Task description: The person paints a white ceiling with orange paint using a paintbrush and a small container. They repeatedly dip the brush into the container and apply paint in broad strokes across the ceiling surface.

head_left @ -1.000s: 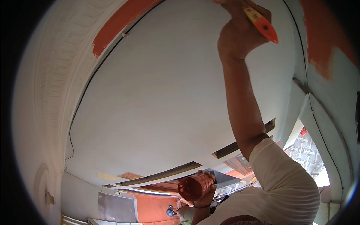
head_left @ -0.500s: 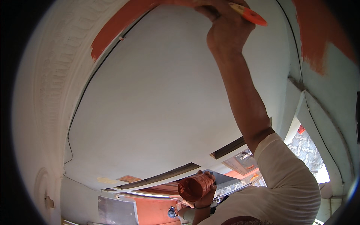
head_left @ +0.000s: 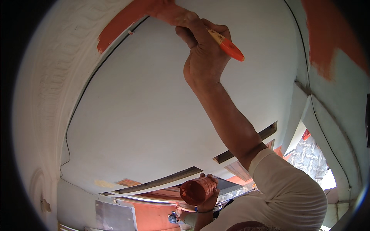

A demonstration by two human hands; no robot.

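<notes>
My right hand (head_left: 204,57) is raised against the pale painted surface (head_left: 131,92), closed on a paintbrush with a wooden and orange handle (head_left: 231,50). Its fingertips are at the lower edge of a red-painted band (head_left: 160,11); the bristles are not clearly visible. Lower in the head view, my left hand (head_left: 210,202) grips a red-coated cylindrical container (head_left: 192,191), tilted toward the camera, with red paint inside. A dark cable (head_left: 100,61) runs beside the white carved moulding (head_left: 54,96).
Red paint (head_left: 333,34) covers part of the right-hand surface, beside another cable. Narrow dark openings (head_left: 158,179) cross the pale surface lower down. A person in a blue cap (head_left: 173,217) is in the background at the bottom. A bright opening (head_left: 308,158) shows at right.
My right hand and brush have moved left and, in the last half second, downward in the picture along the red band. My left hand and container stay nearly still.
</notes>
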